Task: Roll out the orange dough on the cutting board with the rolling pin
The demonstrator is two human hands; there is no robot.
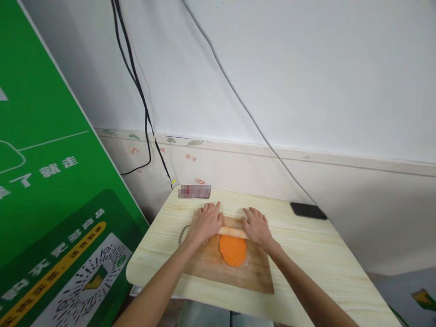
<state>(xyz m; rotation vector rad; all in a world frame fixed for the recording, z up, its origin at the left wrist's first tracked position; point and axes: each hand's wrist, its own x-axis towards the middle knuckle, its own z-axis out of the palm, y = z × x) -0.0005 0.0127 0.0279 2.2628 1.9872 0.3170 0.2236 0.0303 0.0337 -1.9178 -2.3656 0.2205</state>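
A pale wooden rolling pin (233, 233) lies crosswise over the far edge of a flat, roughly round sheet of orange dough (233, 250). My left hand (208, 220) covers the pin's left end and holds it down, its fingers reaching past it. At the other end my right hand (256, 225) bears on the pin in the same way, fingers pointing forward. Both pin ends are hidden under the hands. Beneath the dough is a brown wooden cutting board (245, 280) with a metal loop handle (182, 233) on its left side.
The board lies on a light wood table (306, 254) against a white wall. A black phone (308, 210) rests at the back right, and a blurred flat item (195, 191) at the back left. Cables (145, 104) hang down the wall. A green printed panel (68, 190) stands left.
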